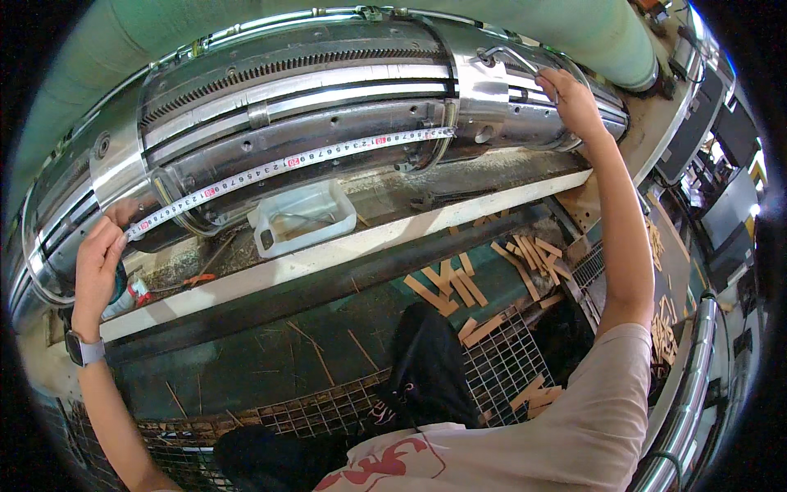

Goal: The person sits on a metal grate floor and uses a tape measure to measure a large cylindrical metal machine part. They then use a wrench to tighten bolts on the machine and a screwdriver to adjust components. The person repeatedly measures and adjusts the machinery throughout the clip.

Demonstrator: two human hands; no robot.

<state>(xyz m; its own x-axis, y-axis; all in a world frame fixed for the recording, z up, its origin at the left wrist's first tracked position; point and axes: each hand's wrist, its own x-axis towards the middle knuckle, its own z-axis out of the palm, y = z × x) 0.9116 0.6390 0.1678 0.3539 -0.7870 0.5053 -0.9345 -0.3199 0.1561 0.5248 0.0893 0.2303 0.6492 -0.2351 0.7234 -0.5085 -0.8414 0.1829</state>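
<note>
A white tape measure (287,162) is stretched along a large steel machine roller (328,90). My left hand (98,258) pinches the tape's left end against the roller, near a shiny steel ring. A watch sits on that wrist. My right hand (570,98) is up at the far right, its fingers curled round a bent metal tool (508,56) on a polished steel band. The tape's right end hooks at the edge of a curved plate (447,131), apart from my right hand.
A clear plastic tub (299,215) sits on the dusty ledge (369,238) below the roller. Wooden strips (459,283) lie scattered on the green floor and metal grating (500,361). A green pipe (607,33) runs behind the roller. A steel rail (693,385) curves at the right.
</note>
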